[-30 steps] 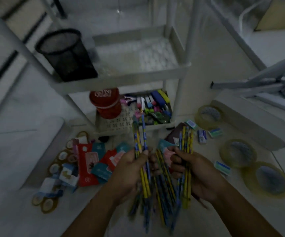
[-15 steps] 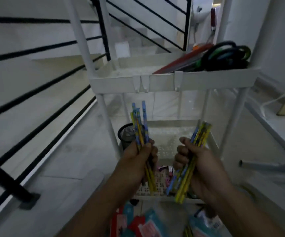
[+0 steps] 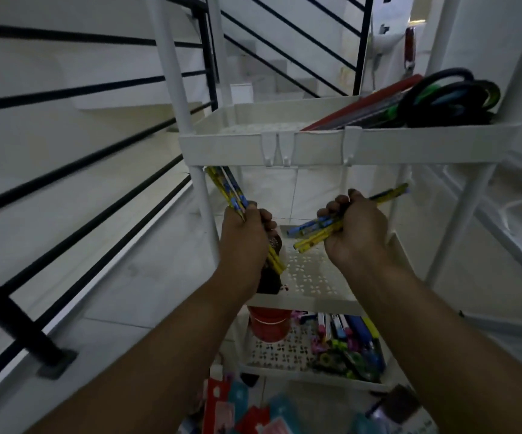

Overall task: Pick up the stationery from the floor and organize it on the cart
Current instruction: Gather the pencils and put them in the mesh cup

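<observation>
Up from the floor within the last second, two bundles of pencils [image 3: 226,191] now hang tilted apart at the cart's [image 3: 228,148] middle shelf [image 3: 312,277]. The left hand [image 3: 247,236] has its fingers [image 3: 264,216] curled tight round one bundle, with the black cup [image 3: 269,280] just beneath them. The right hand [image 3: 358,230] clamps the other over bare shelf. Stowing looks close. Count: two bundles, too bunched to number; one cup; three shelves.

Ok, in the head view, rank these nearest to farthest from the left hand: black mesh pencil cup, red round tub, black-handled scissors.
1. Black mesh pencil cup: on the middle shelf, directly under the left hand.
2. Red round tub: on the bottom shelf, lower down.
3. Black-handled scissors: on the top shelf, far right.
</observation>
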The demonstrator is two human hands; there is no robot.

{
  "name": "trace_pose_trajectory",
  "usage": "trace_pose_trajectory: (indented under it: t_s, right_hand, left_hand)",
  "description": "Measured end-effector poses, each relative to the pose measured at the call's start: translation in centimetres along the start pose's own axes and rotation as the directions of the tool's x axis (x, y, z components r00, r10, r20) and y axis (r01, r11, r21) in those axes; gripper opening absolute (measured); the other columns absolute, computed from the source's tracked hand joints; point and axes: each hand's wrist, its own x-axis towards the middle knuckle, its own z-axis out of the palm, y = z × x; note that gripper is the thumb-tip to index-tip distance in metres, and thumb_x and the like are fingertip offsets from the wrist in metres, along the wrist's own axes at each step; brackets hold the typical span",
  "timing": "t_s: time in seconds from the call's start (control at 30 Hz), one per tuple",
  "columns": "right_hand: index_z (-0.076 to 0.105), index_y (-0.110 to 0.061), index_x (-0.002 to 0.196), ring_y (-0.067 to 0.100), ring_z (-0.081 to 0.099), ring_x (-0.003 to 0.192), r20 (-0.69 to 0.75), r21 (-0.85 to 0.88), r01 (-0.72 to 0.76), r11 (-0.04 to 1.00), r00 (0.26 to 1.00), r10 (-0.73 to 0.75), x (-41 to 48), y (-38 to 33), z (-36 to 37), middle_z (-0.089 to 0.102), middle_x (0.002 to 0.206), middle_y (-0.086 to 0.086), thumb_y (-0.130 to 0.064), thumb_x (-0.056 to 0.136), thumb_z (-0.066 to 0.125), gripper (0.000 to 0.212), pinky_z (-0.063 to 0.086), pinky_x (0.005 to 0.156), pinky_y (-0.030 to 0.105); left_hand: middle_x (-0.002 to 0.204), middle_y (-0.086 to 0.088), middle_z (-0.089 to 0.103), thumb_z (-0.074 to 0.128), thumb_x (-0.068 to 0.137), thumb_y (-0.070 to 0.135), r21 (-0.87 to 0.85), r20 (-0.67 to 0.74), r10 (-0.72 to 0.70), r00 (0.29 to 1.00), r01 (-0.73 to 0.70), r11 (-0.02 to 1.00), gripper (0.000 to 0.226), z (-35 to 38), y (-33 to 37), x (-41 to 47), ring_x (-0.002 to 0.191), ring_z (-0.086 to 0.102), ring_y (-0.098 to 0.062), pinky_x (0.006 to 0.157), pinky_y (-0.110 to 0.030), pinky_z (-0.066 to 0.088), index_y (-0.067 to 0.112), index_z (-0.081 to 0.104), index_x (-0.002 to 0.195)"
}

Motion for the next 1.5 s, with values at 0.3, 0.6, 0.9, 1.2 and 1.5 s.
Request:
trace_pose_trajectory:
  t_s: [0.3, 0.6, 0.9, 1.2, 1.5]
  right_hand:
    - [0.047, -0.013, 0.092, 0.016, 0.050, 0.050, 0.177, -0.281, 0.184, 0.942, 0.975, -0.138, 1.8, 4.4, 3.2, 0.049, 0.065, 0.004, -0.013, 0.102, 0.038, 0.013, 0.047, 0.051, 0.030]
    - [0.057, -0.011, 0.088, 0.021, 0.068, 0.083, 0.477, -0.696, 0.419, 0.584, 0.877, -0.060, 1.8, 6.3, 0.8, 0.069, 0.080, 0.004, -0.016, 0.100, 0.048, 0.016, 0.050, 0.081, 0.030]
    - [0.070, -0.016, 0.098, 0.012, 0.065, 0.090, 0.445, -0.757, 0.375, 0.535, 0.896, 0.002, 0.3, 6.5, -0.5, 0.070, 0.099, 0.005, -0.031, 0.090, 0.065, 0.017, 0.051, 0.077, 0.028]
    - [0.054, -0.024, 0.119, 0.011, 0.051, 0.110, 0.357, -0.711, 0.548, 0.441, 0.822, -0.444, -2.6, 5.1, -2.8, 0.056, 0.120, -0.006, -0.047, 0.092, 0.057, 0.036, 0.043, 0.093, 0.026]
    - [0.063, -0.009, 0.119, 0.000, 0.064, 0.066, 0.611, -0.719, 0.366, 0.591, 0.737, 0.288, -6.2, 1.8, -2.3, 0.072, 0.082, -0.012, -0.044, 0.081, 0.058, 0.052, 0.048, 0.058, 0.018]
  left_hand:
    - [0.062, 0.001, 0.060, 0.039, 0.101, 0.016, 0.189, 0.179, -0.115, 0.977, 0.081, 0.979, 0.024, -5.3, 0.2, -4.7, 0.059, 0.057, -0.015, 0.064, -0.033, 0.050, 0.011, 0.053, 0.081]
    - [0.068, -0.006, 0.058, 0.043, 0.098, 0.012, 0.325, 0.275, -0.325, 0.905, 0.231, 0.917, 0.017, -13.6, -0.6, -5.1, 0.064, 0.059, -0.019, 0.071, -0.036, 0.051, 0.006, 0.054, 0.086]
    - [0.072, -0.003, 0.054, 0.037, 0.102, 0.015, -0.224, -0.107, -0.107, 0.989, 0.080, 0.971, 0.018, -12.2, 1.8, 0.5, 0.049, 0.061, -0.009, 0.054, -0.025, 0.057, 0.014, 0.047, 0.087]
    - [0.062, 0.005, 0.051, 0.034, 0.102, 0.016, 0.097, 0.196, 0.156, 0.968, -0.177, 0.979, 0.019, -8.8, 1.1, -5.2, 0.055, 0.047, -0.014, 0.057, -0.034, 0.043, 0.014, 0.046, 0.088]
    - [0.067, 0.000, 0.051, 0.039, 0.101, 0.015, 0.252, 0.608, -0.284, 0.742, 0.159, 0.955, 0.016, -6.5, 0.4, -5.4, 0.052, 0.045, -0.009, 0.051, -0.024, 0.041, 0.009, 0.051, 0.091]
